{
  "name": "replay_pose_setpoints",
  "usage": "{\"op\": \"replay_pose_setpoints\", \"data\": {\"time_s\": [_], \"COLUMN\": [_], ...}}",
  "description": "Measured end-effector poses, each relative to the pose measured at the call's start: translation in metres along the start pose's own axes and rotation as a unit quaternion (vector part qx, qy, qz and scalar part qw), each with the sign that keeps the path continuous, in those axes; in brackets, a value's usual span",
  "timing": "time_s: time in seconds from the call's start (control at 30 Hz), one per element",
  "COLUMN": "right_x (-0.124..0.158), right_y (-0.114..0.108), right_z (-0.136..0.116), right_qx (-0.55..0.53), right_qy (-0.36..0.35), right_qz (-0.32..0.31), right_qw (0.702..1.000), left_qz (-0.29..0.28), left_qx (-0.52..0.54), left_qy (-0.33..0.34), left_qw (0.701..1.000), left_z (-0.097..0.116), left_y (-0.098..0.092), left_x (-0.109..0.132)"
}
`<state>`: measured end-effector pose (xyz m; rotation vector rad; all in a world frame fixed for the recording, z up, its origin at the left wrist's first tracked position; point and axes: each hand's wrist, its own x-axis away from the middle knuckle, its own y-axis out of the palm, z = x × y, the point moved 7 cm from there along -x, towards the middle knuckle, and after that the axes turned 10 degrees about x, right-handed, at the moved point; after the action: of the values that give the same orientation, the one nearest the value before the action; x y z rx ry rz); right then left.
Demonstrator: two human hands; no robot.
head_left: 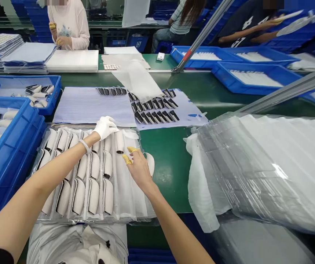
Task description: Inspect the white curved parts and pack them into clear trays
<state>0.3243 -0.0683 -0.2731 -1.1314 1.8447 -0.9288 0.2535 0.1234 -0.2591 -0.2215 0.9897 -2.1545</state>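
Inside clear plastic sleeves [128, 194], curved white dark-tipped pieces [94, 196]

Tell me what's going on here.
A person at a green belt works over a clear plastic tray of curved white pieces. Their white-gloved left hand is at the tray's far edge, and their right hand, with yellow fingertip covers, sits just beside a rolled white piece. Blue plastic crates stand to the left, and a co-worker in a pink sweater is across the belt.
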Motion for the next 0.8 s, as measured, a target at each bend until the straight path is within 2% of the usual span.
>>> {"op": "replay_pose_setpoints", "data": {"time_s": [0.13, 0.23, 0.37, 0.47, 0.53, 0.6, 0.7, 0.77, 0.8], "right_x": [-0.014, -0.018, -0.018, -0.019, -0.02, -0.02, -0.018, -0.017, -0.018], "right_y": [0.015, 0.025, 0.034, 0.039, 0.039, 0.038, 0.034, 0.032, 0.03], "right_z": [-0.005, -0.013, -0.021, -0.025, -0.026, -0.027, -0.026, -0.021, -0.018], "right_qx": [0.067, 0.115, 0.174, 0.211, 0.23, 0.239, 0.228, 0.205, 0.195], "right_qy": [-0.065, -0.109, -0.158, -0.187, -0.199, -0.209, -0.235, -0.258, -0.27], "right_qz": [-0.004, -0.017, -0.029, -0.033, -0.026, -0.012, 0.017, 0.039, 0.056], "right_qw": [0.996, 0.987, 0.972, 0.959, 0.952, 0.948, 0.945, 0.943, 0.941], "left_qz": [-0.035, -0.068, -0.088, -0.094, -0.104, -0.118, -0.122, -0.121, -0.108], "left_qx": [-0.014, -0.035, -0.08, -0.115, -0.136, -0.155, -0.181, -0.188, -0.181], "left_qy": [-0.003, -0.002, -0.001, 0.011, 0.022, 0.027, 0.012, 0.053, 0.048], "left_qw": [0.999, 0.997, 0.993, 0.989, 0.985, 0.98, 0.976, 0.973, 0.976], "left_z": [-0.015, -0.018, -0.005, 0.018, 0.036, 0.053, 0.068, 0.08, 0.081], "left_y": [0.017, 0.025, 0.024, 0.009, -0.012, -0.043, -0.111, -0.164, -0.192], "left_x": [-0.009, -0.009, -0.008, -0.008, -0.006, 0.005, 0.041, 0.082, 0.105]}}
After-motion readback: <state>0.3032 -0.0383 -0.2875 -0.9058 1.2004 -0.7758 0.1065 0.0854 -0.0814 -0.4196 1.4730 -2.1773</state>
